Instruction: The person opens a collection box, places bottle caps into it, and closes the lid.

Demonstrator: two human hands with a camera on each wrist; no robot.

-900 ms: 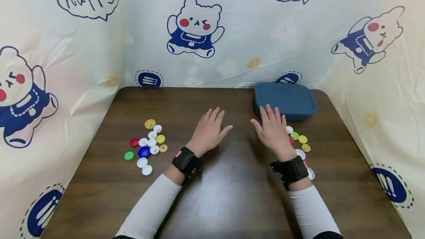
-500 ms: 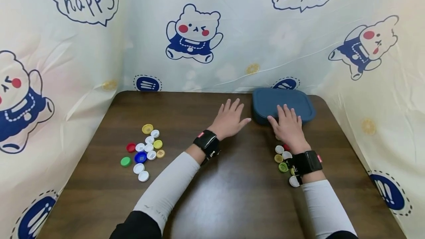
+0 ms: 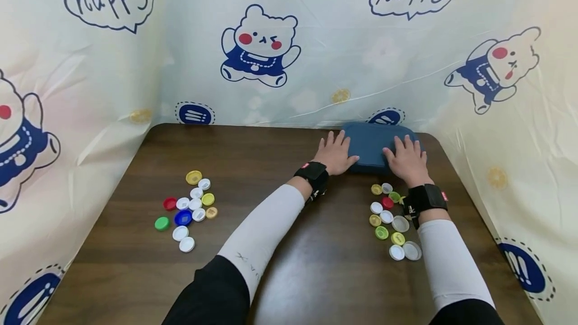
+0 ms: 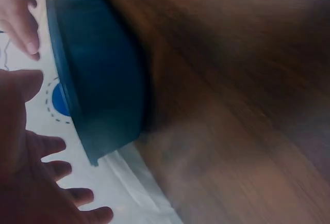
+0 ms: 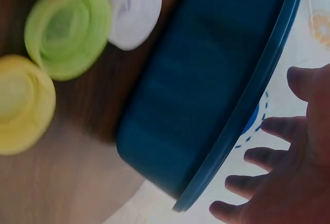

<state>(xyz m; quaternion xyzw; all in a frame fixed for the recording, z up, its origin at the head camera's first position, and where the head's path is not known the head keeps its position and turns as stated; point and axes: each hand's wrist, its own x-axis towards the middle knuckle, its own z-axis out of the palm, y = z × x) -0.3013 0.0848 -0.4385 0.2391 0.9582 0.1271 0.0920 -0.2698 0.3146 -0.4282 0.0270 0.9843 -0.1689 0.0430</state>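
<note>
At the back right of the table is a dark blue box (image 3: pixel 372 144) with rounded corners. My left hand (image 3: pixel 333 154) is by its left end, fingers straight and spread. Over its right front part hovers my right hand (image 3: pixel 408 160), also with straight, spread fingers. The left wrist view has the left hand (image 4: pixel 36 182) apart from the box's wall (image 4: pixel 98 69). A gap also shows between the right hand (image 5: pixel 289 167) and the box (image 5: pixel 206 79) in the right wrist view. Neither hand holds anything.
Several bottle caps (image 3: pixel 182 217), white, yellow, red, green and blue, lie on the left of the brown table (image 3: pixel 271 204). Another group of caps (image 3: pixel 386 217) lies in front of the box, left of my right forearm. A printed cloth (image 3: pixel 325 39) hangs behind the table.
My left hand has moved right and forward from mid-table to the box's left end. The right hand has shifted right, uncovering more of the right-hand caps. The box looks unmoved.
</note>
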